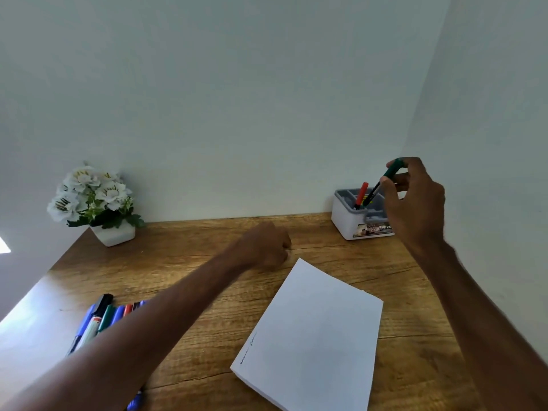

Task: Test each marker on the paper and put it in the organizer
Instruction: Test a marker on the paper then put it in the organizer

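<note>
My right hand (415, 203) holds a green-capped marker (382, 185) tilted, its lower end inside the grey-and-white organizer (347, 221) at the back right. A red-capped marker (361, 194) stands in the same organizer. My left hand (267, 247) rests as a loose fist on the desk, beyond the paper's far corner, with nothing visible in it. The white paper stack (314, 336) lies in the middle of the desk with small scribbles near its left edge. Several markers (103, 318) lie in a row at the front left, partly hidden by my left forearm.
A white pot of white flowers (95, 203) stands at the back left of the wooden desk (192, 238). Pale walls close the desk at the back and on the right. One blue marker (136, 400) shows below my left forearm.
</note>
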A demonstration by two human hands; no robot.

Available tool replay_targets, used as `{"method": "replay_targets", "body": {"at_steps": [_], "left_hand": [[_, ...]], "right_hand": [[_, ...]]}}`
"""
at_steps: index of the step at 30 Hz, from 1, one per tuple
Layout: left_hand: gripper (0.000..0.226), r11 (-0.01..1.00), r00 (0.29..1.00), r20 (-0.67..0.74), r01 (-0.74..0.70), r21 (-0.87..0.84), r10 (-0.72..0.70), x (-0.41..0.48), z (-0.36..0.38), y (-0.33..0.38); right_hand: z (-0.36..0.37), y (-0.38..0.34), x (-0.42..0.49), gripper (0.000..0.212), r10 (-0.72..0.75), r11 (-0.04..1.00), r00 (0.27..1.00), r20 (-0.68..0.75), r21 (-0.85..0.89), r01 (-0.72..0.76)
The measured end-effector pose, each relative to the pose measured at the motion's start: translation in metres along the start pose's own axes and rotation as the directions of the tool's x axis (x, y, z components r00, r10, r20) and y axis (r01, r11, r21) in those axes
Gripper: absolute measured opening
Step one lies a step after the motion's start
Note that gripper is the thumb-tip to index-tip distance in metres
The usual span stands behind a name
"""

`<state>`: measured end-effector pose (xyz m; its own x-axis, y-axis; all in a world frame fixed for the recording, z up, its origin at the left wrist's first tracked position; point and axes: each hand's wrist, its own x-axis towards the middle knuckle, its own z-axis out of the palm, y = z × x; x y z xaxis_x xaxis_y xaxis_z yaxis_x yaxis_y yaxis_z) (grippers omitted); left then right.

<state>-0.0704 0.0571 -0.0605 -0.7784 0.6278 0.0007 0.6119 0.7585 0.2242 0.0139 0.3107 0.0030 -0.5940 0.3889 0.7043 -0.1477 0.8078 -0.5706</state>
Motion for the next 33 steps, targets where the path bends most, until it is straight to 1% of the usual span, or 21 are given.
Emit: {"method": "replay_targets", "body": {"at_steps": [3,7,10,13,18,21,24,29,31,33], "left_hand": [[0.022,0.999,1.000,-0.017,-0.026,-0.020,0.026,0.000,0.001,0.001],[0.021,1.000,1.000,-0.018,-0.015,-0.024,0.015,-0.001,0.001,0.001],[0.020,0.999,1.000,-0.006,-0.009,-0.036,0.009,-0.001,0.001,0.000],[0.022,1.000,1.000,0.000,0.000,-0.030,0.000,-0.001,0.001,0.001],[0.031,1.000,1.000,0.003,0.004,-0.017,-0.003,-0.001,0.002,0.000],[0.033,1.000,1.000,0.006,0.004,0.005,-0.004,0.000,0.001,0.001],[0.033,1.000,1.000,0.002,0.000,0.007,0.000,0.000,0.000,0.002],[0.033,1.000,1.000,-0.006,-0.004,-0.003,0.004,-0.005,-0.003,0.005],[0.037,1.000,1.000,-0.022,0.006,0.001,-0.006,-0.009,-0.003,0.004],[0.040,1.000,1.000,-0.018,0.017,-0.003,-0.017,-0.015,-0.003,0.001]], "right_hand": [[0.009,0.007,-0.002,0.028,0.024,1.000,0.999,0.033,0.011,-0.024],[0.018,0.014,-0.008,0.023,0.035,0.999,0.994,0.100,-0.039,-0.032],[0.023,0.017,-0.012,0.025,0.047,0.995,0.988,0.148,-0.090,-0.034],[0.026,0.019,-0.015,0.027,0.061,0.995,0.984,0.167,-0.092,-0.046],[0.025,0.018,-0.020,0.030,0.064,0.996,0.986,0.152,-0.066,-0.054],[0.022,0.012,-0.026,0.030,0.068,0.995,0.996,0.066,-0.076,-0.063],[0.017,0.000,-0.034,0.029,0.031,0.997,1.000,0.001,-0.073,-0.031],[0.014,-0.022,-0.051,0.019,-0.098,0.995,0.994,-0.040,-0.035,0.096],[0.014,-0.033,-0.061,0.016,-0.137,0.991,0.990,-0.030,-0.015,0.137],[0.015,-0.043,-0.073,0.014,-0.167,0.986,0.986,0.016,0.006,0.167]]}}
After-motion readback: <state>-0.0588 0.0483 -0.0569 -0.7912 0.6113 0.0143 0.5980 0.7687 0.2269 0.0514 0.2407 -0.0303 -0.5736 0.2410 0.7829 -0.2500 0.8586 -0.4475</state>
